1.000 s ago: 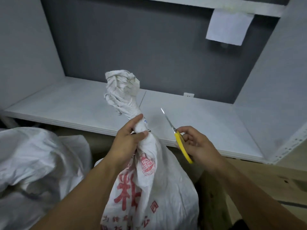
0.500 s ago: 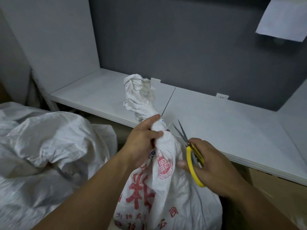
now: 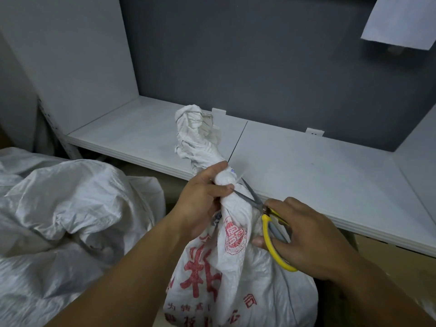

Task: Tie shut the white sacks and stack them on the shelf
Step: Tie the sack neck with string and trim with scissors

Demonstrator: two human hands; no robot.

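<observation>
Left hand (image 3: 203,199) gripped the twisted neck of the printed white sack (image 3: 226,274). Right hand (image 3: 304,239) held yellow-handled scissors (image 3: 266,215), blades parted at the neck. Sack woven, crinkled, bulging, contents hidden; it stood before the smooth white shelf (image 3: 318,171). Crumpled sacks (image 3: 66,208) lay left.

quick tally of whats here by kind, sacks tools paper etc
white sacks: 2, the red-printed sack gripped at its neck by the left hand, and a crumpled sack to its left
scissors: 1, yellow-handled scissors in the right hand, blades open at the neck
paper sheet: 1
shelf: 1
total: 5
</observation>
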